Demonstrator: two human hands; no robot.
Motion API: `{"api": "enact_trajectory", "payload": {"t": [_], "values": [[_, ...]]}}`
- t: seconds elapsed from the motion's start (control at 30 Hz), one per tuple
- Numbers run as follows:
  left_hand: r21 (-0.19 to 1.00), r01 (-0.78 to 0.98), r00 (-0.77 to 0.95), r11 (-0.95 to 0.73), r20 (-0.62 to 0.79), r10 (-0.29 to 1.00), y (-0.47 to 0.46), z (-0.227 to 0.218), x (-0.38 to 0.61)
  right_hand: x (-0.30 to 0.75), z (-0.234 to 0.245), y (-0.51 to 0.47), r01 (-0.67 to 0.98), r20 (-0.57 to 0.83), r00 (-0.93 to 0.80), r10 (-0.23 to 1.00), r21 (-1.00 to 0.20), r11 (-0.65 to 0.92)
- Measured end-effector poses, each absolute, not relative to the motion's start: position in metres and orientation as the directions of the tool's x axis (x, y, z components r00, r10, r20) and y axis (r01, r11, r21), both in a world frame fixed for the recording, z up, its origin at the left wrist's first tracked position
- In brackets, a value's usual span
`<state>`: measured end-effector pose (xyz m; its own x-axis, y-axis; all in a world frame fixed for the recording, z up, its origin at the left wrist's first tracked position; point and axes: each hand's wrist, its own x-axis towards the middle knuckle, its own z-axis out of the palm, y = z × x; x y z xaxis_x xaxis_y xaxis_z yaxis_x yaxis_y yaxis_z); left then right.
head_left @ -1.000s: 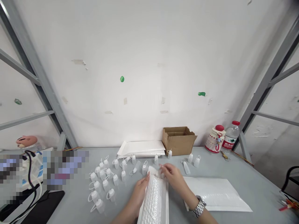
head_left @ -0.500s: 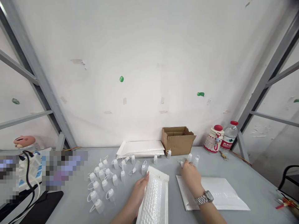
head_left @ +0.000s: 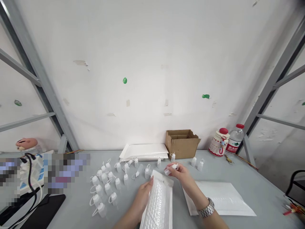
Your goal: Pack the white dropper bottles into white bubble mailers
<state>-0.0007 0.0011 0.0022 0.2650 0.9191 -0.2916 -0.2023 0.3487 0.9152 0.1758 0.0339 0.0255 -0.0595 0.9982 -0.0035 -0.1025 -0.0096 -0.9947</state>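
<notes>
Left hand [head_left: 143,194] clamps the far edge of the bubble mailer [head_left: 158,203], fingers curled on it, propping its mouth open. Right hand [head_left: 182,175] pinches a small white bottle [head_left: 171,168] just past that mouth, at 12 o'clock. Loose bottles [head_left: 107,184] cluster at 10 o'clock, cardboard box [head_left: 182,143] at 1 o'clock.

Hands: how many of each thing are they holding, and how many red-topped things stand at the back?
Bubble mailer: 1, in the left hand
Small white bottle: 1, in the right hand
Red-topped containers: 2, a jar and a water bottle
Total: 4
</notes>
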Motion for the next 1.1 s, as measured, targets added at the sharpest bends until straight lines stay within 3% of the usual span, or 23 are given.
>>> {"api": "enact_trajectory", "payload": {"t": [0.13,0.3,0.5,0.7,0.9,1.1], "values": [[0.909,-0.261,0.298,0.326,-0.245,0.923,0.0,0.001,0.0,0.154,0.011,0.029,-0.054,-0.008,-0.112,0.994,-0.998,-0.014],[0.92,-0.248,0.303,0.302,-0.223,0.927,-0.001,0.001,0.001,0.145,-0.002,0.023,0.115,0.122,0.034,0.992,-0.986,0.117],[0.914,-0.249,0.315,0.321,-0.237,0.919,-0.001,-0.002,0.001,0.148,0.001,0.023,0.182,0.174,0.031,0.984,-0.969,0.166],[0.934,-0.213,0.244,0.288,-0.235,0.941,-0.001,-0.003,0.002,0.149,0.005,0.028,0.079,0.063,-0.18,0.982,-0.994,0.078],[0.936,-0.205,0.285,0.285,-0.222,0.933,-0.004,0.005,0.003,0.147,-0.008,0.028,0.001,0.032,-0.025,0.999,-0.999,0.032],[0.952,-0.176,0.217,0.248,-0.209,0.954,-0.002,-0.001,0.001,0.142,-0.001,0.017,0.23,0.106,-0.086,0.991,-0.965,0.123]]}}
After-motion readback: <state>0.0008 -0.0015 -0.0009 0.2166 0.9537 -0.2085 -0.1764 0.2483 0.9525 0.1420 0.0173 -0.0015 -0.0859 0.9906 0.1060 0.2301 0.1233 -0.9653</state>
